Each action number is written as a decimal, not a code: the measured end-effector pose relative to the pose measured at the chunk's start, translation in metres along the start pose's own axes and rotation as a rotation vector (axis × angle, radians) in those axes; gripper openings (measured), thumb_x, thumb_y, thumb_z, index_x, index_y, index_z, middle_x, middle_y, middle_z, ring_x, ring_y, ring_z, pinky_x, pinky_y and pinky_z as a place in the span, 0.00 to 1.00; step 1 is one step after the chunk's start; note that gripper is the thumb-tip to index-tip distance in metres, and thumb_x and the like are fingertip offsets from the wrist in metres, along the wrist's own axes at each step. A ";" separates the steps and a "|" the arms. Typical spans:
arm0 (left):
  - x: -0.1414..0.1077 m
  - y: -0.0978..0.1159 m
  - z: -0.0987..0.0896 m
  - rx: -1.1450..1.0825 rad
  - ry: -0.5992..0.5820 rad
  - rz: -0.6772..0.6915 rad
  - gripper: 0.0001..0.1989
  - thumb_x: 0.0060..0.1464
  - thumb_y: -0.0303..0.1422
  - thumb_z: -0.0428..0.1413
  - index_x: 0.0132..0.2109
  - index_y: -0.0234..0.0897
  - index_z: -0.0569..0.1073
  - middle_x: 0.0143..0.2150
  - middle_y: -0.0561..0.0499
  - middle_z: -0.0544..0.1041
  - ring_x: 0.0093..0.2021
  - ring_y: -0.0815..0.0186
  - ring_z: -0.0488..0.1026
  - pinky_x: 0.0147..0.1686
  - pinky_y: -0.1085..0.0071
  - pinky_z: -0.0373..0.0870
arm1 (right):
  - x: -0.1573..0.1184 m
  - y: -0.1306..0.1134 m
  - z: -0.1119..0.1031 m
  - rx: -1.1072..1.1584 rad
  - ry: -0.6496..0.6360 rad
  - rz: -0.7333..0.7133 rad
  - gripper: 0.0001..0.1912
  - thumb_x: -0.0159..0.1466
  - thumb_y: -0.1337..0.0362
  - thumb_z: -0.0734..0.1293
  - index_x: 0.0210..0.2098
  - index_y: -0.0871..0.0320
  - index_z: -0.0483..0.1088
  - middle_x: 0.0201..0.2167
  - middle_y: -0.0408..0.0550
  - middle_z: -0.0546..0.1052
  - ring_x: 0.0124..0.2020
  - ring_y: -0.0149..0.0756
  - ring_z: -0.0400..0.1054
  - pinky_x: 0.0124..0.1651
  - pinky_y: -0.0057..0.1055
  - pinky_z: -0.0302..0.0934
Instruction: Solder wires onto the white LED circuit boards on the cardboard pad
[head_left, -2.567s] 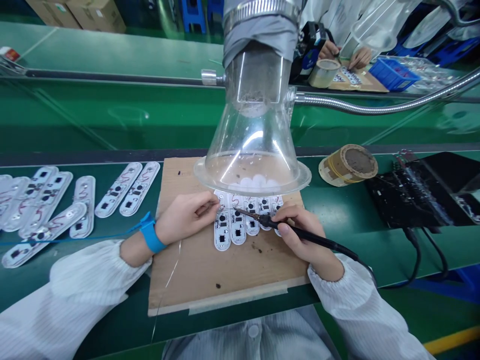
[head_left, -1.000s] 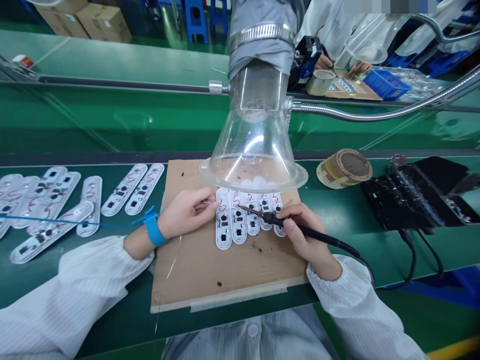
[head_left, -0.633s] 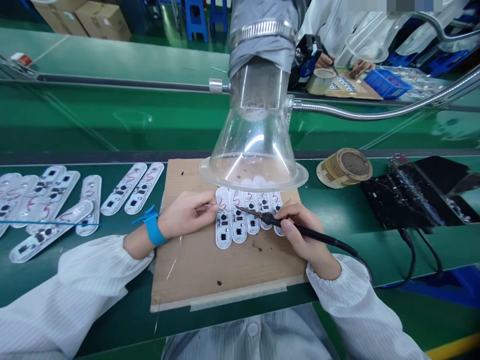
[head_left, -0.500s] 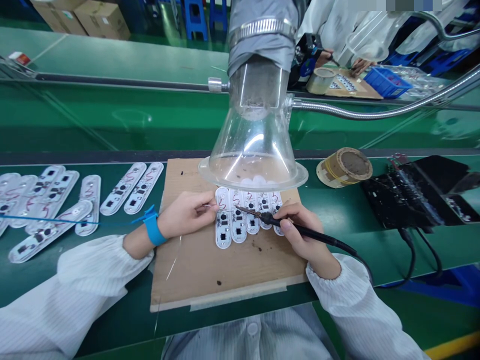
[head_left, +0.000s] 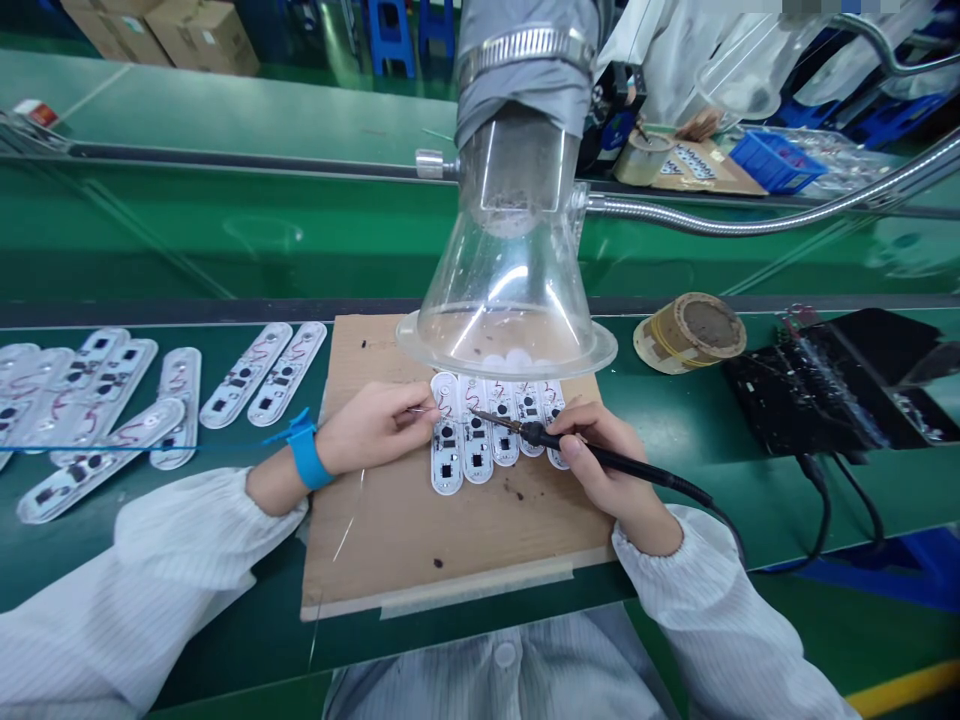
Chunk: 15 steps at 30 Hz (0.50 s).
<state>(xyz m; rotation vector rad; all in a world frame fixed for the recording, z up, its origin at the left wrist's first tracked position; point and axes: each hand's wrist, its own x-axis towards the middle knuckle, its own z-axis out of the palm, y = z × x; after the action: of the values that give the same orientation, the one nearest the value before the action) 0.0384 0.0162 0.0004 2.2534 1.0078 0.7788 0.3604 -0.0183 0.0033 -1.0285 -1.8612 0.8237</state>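
Observation:
My right hand (head_left: 600, 455) grips a soldering iron (head_left: 570, 445) like a pen. Its tip points left and meets the upper part of the second circuit board (head_left: 477, 450) in a row of several white, round-ended boards. My left hand (head_left: 386, 430), with a blue band on the wrist, pinches a thin solder wire (head_left: 421, 410) beside the leftmost board (head_left: 448, 460). The wire's end reaches towards the iron tip; whether they touch I cannot tell. Short red wires lie on the boards. All rest on a cardboard sheet (head_left: 405, 540).
A clear fume hood (head_left: 506, 290) hangs low over the row's far end. More boards (head_left: 112, 390) lie left on the green bench. To the right are a round tub (head_left: 690, 335) and a black case (head_left: 832, 385) with cables. Across the bench, a co-worker's hand (head_left: 699, 125) shows.
My two hands, the soldering iron and the boards stay almost where they were. The left fingers have edged very slightly right. Across the bench, the co-worker's hands have shifted.

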 end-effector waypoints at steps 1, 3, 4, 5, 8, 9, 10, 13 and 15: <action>0.000 0.000 0.000 0.002 0.001 0.005 0.15 0.68 0.31 0.53 0.30 0.40 0.63 0.21 0.61 0.60 0.21 0.72 0.58 0.24 0.75 0.54 | 0.000 0.000 0.000 -0.001 0.001 -0.003 0.12 0.78 0.53 0.67 0.44 0.52 0.76 0.32 0.45 0.79 0.30 0.35 0.74 0.32 0.33 0.66; 0.000 0.000 0.001 0.005 0.002 0.015 0.15 0.68 0.31 0.53 0.30 0.40 0.63 0.21 0.61 0.61 0.21 0.72 0.58 0.24 0.75 0.54 | 0.000 0.000 0.000 0.001 0.003 -0.009 0.11 0.78 0.53 0.67 0.44 0.52 0.76 0.32 0.45 0.79 0.30 0.35 0.74 0.32 0.33 0.66; 0.000 -0.001 0.001 0.005 0.003 0.020 0.15 0.68 0.31 0.54 0.31 0.40 0.63 0.21 0.61 0.61 0.21 0.73 0.58 0.24 0.75 0.54 | 0.000 0.000 0.000 0.003 0.003 -0.011 0.11 0.78 0.54 0.67 0.44 0.52 0.76 0.33 0.45 0.79 0.30 0.35 0.74 0.32 0.33 0.66; 0.000 -0.001 0.001 0.005 0.003 0.022 0.15 0.68 0.31 0.54 0.31 0.40 0.63 0.21 0.61 0.61 0.21 0.73 0.58 0.24 0.75 0.54 | 0.000 0.000 0.000 0.007 0.003 -0.011 0.10 0.78 0.54 0.67 0.44 0.52 0.76 0.33 0.45 0.80 0.30 0.35 0.74 0.32 0.33 0.66; 0.001 -0.001 0.001 0.005 -0.003 0.020 0.15 0.68 0.30 0.54 0.31 0.40 0.63 0.21 0.62 0.61 0.21 0.73 0.58 0.24 0.75 0.53 | -0.001 0.001 -0.001 0.014 -0.002 -0.008 0.10 0.78 0.54 0.67 0.44 0.52 0.76 0.34 0.46 0.80 0.31 0.35 0.74 0.32 0.33 0.66; 0.001 -0.001 0.001 0.005 -0.009 0.016 0.15 0.68 0.30 0.54 0.31 0.40 0.63 0.21 0.61 0.61 0.21 0.73 0.58 0.24 0.75 0.54 | -0.001 0.001 -0.001 0.016 -0.004 -0.006 0.10 0.78 0.54 0.67 0.44 0.52 0.76 0.34 0.46 0.80 0.31 0.35 0.74 0.32 0.33 0.66; 0.001 -0.001 0.001 0.006 -0.016 0.008 0.15 0.68 0.31 0.54 0.31 0.40 0.63 0.21 0.61 0.61 0.21 0.73 0.59 0.25 0.75 0.54 | -0.001 0.002 -0.001 0.016 -0.004 -0.007 0.10 0.78 0.54 0.67 0.44 0.52 0.76 0.34 0.45 0.80 0.31 0.35 0.74 0.32 0.33 0.66; 0.000 -0.001 0.001 0.005 -0.044 -0.025 0.15 0.69 0.32 0.53 0.31 0.40 0.64 0.22 0.61 0.62 0.21 0.72 0.60 0.25 0.75 0.54 | -0.001 0.002 -0.001 0.014 -0.001 -0.012 0.09 0.78 0.55 0.68 0.44 0.52 0.76 0.34 0.45 0.80 0.31 0.35 0.74 0.33 0.33 0.66; 0.000 -0.002 0.001 0.005 -0.060 -0.044 0.14 0.69 0.32 0.53 0.31 0.40 0.65 0.22 0.61 0.63 0.21 0.72 0.60 0.25 0.75 0.55 | -0.001 0.002 -0.001 0.019 -0.003 -0.011 0.09 0.78 0.56 0.68 0.45 0.52 0.76 0.35 0.45 0.80 0.31 0.34 0.73 0.33 0.32 0.66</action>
<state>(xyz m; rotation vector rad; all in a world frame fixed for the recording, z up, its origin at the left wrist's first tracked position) 0.0380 0.0172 -0.0011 2.2372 1.0286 0.6865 0.3620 -0.0184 0.0019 -1.0053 -1.8564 0.8352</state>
